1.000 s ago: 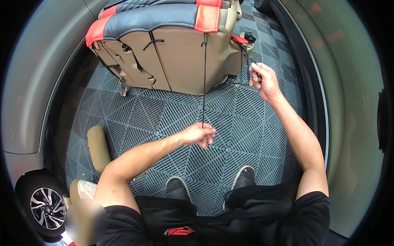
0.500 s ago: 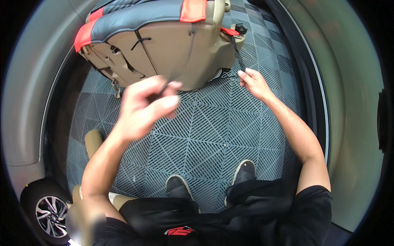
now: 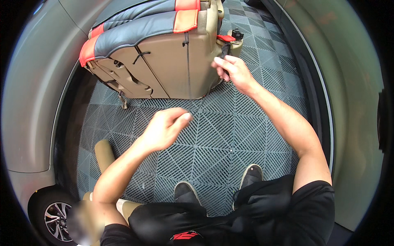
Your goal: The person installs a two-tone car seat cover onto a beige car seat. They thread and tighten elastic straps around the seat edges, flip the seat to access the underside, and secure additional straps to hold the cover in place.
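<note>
A car seat (image 3: 160,61) with a beige back shell and a blue-grey and orange-red cover sits on the tiled floor in front of me. From below the cover's edge a thin black cord (image 3: 188,65) hangs down the shell toward my left hand (image 3: 166,128). The thumb and fingers of that hand are pinched together on the cord's lower end, slightly blurred, just off the seat's near edge. At the seat's right corner my right hand (image 3: 237,74) is closed on a black strap (image 3: 225,51), which comes from beside a red-orange tab (image 3: 225,38).
Other short cords (image 3: 141,55) and a metal latch (image 3: 124,102) show on the seat. Beige rolls (image 3: 105,153) lie at my left, near a wheel (image 3: 57,221). Silver-grey car body panels (image 3: 28,102) stand on both sides. My shoes (image 3: 186,192) are on the grated floor.
My left hand has come down and toward me, away from the seat's shell. My right hand has moved left and slightly up with the strap, closer to the seat. The view has shifted a little.
</note>
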Action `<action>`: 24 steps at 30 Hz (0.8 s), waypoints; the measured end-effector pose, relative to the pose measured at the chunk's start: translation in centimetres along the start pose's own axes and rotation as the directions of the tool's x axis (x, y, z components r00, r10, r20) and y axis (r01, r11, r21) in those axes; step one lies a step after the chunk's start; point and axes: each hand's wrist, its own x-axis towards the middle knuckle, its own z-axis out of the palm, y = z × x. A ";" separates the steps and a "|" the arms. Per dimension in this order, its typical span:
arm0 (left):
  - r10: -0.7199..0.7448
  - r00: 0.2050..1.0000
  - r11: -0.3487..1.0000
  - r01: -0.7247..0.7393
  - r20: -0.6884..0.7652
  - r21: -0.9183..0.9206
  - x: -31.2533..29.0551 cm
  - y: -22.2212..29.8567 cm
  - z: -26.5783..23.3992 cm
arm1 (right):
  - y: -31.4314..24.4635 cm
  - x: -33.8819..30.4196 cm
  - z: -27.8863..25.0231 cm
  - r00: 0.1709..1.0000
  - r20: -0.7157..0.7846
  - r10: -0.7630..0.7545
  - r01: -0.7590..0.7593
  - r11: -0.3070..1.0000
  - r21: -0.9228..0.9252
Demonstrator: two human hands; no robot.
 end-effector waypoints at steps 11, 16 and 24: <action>0.057 0.994 0.992 -0.066 0.091 0.104 7.9 1.3 2.5 | -3.2 2.1 3.9 0.997 0.067 -0.044 0.036 0.993 0.117; -0.013 1.000 0.982 0.010 0.013 0.187 8.5 1.1 0.6 | -2.5 2.6 3.8 0.998 0.063 -0.016 0.009 0.994 0.106; -0.062 0.924 0.891 -0.119 -0.376 -0.439 11.9 2.9 -4.2 | -2.7 2.0 3.2 0.999 0.048 -0.007 0.004 0.998 0.070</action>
